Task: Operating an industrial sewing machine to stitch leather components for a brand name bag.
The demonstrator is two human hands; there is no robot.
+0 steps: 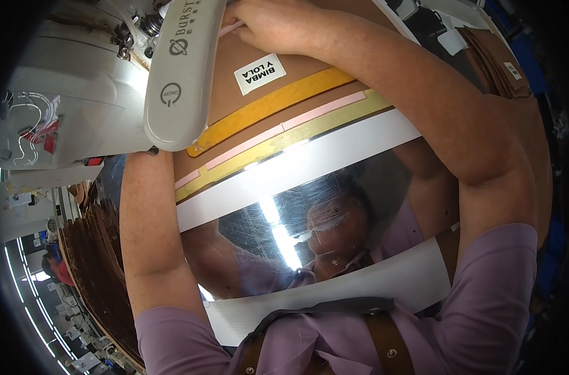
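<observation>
My right hand (269, 25) is at the top, its fingers curled over a broad brown sheet (228, 103). Its fingertips pass behind a long white machine lamp (175, 119), and a narrow pinkish thing shows beside them. My left forearm (148, 212) reaches up under the sewing machine, which hides the whole left hand. A white printed label (260, 74) lies on the brown sheet. Nearer me, an orange-yellow strip (272, 103), pink tape pieces (322, 111) and a white band (297, 159) run across the work surface.
A shiny, scratched plate (253, 250) spans the table before me, with a white curved edge (334, 300) nearest my body. The grey-white sewing machine (78, 125) blocks the upper left. Brown layered pieces hang at the left (94, 262); a brown stack (497, 59) lies at far right.
</observation>
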